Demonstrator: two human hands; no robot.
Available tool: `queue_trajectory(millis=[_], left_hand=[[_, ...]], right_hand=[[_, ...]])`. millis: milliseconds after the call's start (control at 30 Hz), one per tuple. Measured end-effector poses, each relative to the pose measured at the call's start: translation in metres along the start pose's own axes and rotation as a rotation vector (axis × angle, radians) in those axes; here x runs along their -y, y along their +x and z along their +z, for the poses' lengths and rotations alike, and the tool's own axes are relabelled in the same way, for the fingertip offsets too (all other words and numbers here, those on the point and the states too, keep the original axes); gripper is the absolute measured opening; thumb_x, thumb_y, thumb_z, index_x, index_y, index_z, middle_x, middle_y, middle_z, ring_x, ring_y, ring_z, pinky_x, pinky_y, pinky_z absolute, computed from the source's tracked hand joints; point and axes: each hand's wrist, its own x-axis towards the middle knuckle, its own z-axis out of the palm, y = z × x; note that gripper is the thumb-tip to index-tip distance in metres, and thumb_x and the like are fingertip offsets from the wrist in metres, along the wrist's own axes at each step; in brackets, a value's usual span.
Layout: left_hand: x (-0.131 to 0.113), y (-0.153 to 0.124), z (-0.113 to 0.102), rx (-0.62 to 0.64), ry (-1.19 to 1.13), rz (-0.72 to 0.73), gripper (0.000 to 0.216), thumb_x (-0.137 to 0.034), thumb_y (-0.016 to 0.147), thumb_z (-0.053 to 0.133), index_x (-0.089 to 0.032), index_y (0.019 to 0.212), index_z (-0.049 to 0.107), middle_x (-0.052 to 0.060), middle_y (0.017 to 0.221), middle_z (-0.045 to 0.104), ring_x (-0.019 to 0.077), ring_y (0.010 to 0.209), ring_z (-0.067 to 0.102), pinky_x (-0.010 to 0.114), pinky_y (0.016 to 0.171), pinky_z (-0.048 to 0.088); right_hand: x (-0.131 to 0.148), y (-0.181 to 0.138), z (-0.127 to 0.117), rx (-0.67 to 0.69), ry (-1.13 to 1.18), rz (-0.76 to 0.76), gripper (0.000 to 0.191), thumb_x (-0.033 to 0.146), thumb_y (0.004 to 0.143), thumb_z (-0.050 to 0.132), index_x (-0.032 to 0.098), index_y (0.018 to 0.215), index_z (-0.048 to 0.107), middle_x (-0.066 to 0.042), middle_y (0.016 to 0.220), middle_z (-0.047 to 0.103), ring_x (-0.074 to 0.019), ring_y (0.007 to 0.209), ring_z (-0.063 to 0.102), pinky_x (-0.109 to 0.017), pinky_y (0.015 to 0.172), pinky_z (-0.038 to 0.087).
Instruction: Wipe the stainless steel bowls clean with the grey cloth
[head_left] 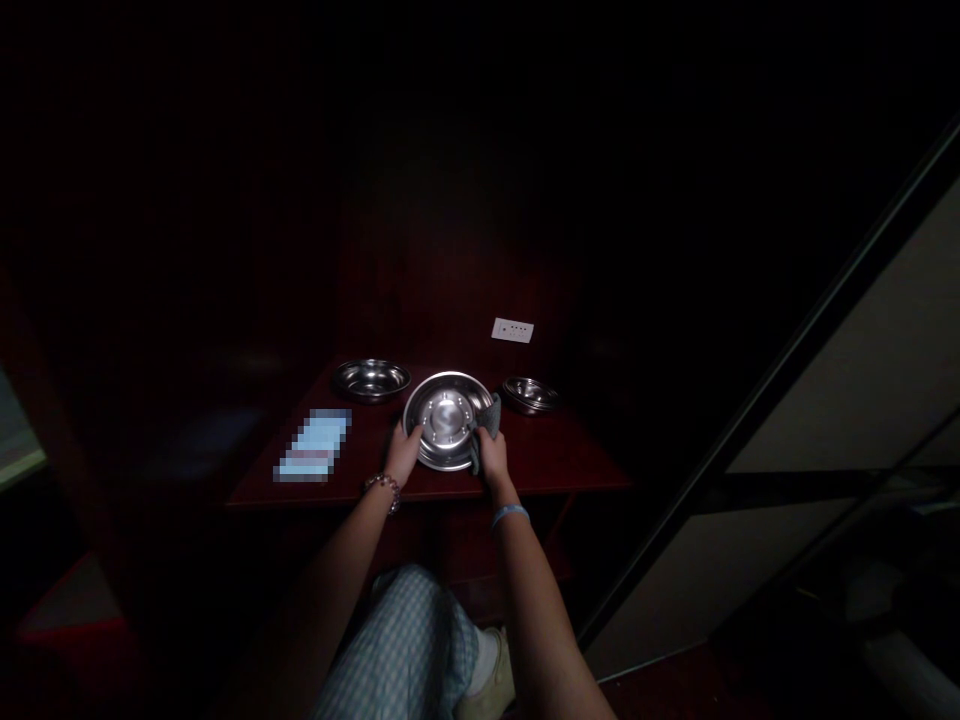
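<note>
A shiny steel basin is tilted toward me above the front of the dark red table. My left hand grips its lower left rim, thumb on the inside. On the right rim, my right hand is closed around a grey-green cloth and presses it against the basin. The fingers behind the rim are hidden on both sides. Another steel basin rests behind to the left. Smaller steel bowls, seemingly stacked, stand at the right.
A blurred-out bright flat rectangle lies on the left of the table. A white socket plate is on the back wall. Dark panels close in on both sides. My knee in checked trousers is below the table edge.
</note>
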Motion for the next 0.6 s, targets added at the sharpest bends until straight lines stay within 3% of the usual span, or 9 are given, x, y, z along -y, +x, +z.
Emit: queue_trajectory(millis=[600], left_hand=[[0.0012, 0.0007, -0.0001, -0.006, -0.005, -0.008, 0.024, -0.014, 0.078, 0.060, -0.015, 0.101, 0.068, 0.011, 0.103, 0.076, 0.0246, 0.106, 0.070, 0.042, 0.108, 0.049]], right_hand=[[0.0049, -0.0033, -0.0016, 0.023, 0.003, 0.007, 0.027, 0.037, 0.072, 0.061, 0.014, 0.078, 0.073, -0.008, 0.078, 0.076, -0.0202, 0.078, 0.070, -0.024, 0.065, 0.051]])
